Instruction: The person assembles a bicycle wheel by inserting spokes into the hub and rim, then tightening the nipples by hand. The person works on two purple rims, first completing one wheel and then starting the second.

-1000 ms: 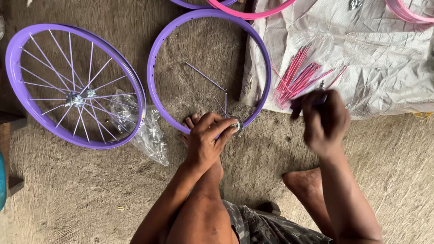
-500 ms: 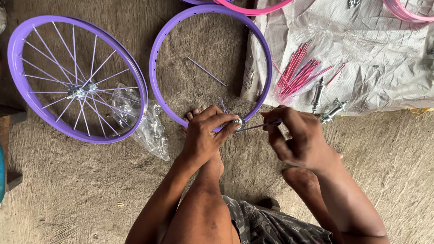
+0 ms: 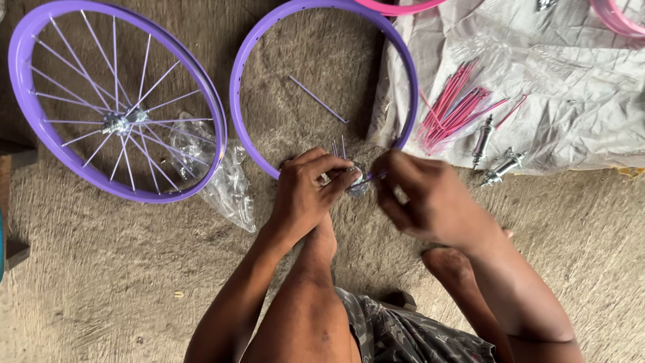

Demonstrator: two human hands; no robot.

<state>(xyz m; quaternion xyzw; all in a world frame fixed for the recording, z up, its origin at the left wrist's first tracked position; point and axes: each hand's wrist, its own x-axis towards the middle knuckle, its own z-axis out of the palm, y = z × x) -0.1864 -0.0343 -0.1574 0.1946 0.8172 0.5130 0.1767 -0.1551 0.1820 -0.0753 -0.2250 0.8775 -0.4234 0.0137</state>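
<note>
My left hand (image 3: 310, 191) grips a small silver wheel hub (image 3: 356, 183) at the near edge of a bare purple rim (image 3: 242, 60) that lies flat on the floor. A few purple spokes (image 3: 338, 147) stick up from the hub. My right hand (image 3: 420, 195) pinches a thin spoke (image 3: 371, 179) with its tip at the hub. One loose purple spoke (image 3: 318, 99) lies inside the rim. My foot rests under the hub, below the left hand.
A finished purple wheel (image 3: 111, 101) with spokes lies at left, beside a clear plastic bag (image 3: 225, 178). A grey sheet (image 3: 537, 81) at right holds pink spokes (image 3: 457, 107) and silver hubs (image 3: 500, 168). Pink rims (image 3: 396, 7) show at the top edge.
My right hand came from the sheet on the right, carrying a spoke, and has reached the hub. My left hand kept hold of the hub.
</note>
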